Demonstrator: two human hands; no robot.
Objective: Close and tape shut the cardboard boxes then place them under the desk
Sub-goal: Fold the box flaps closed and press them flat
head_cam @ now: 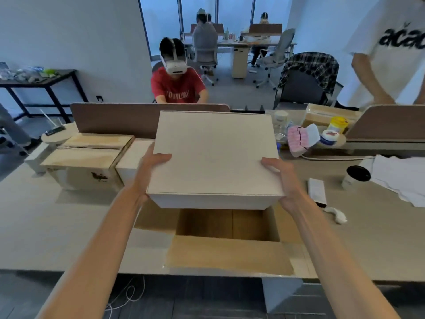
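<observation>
The left hand (151, 168) gripped the left edge of a flat white rectangular box (213, 155). The thumb lay across the top face, and the other fingers were curled under the side, out of sight. The right hand (284, 180) formed the matching grip at the near right corner, with the thumb on the top face and the palm wrapped round the edge. Both grips were closed on the white rectangular box, which was carried above the pale worktop (57, 226).

Directly below it stood an open brown cardboard box (227, 223). The flaps were folded outward, and the near flap (230, 254) lay flat toward the front edge of the worktop. It could not be determined whether the underside of the carried box touched the rim of the open one.

Just beside the left hand, a closed brown cardboard box (87, 155) rested on the worktop with a glossy strip along its top seam. It stood against a brown divider panel (115, 118).

To the right lay:
- a white cup with a black lid (357, 174)
- a pink checked cloth (299, 139)
- a yellow-lidded jar (338, 124)

Behind the panel sat a person in a red shirt (178, 88) wearing a white headset.
</observation>
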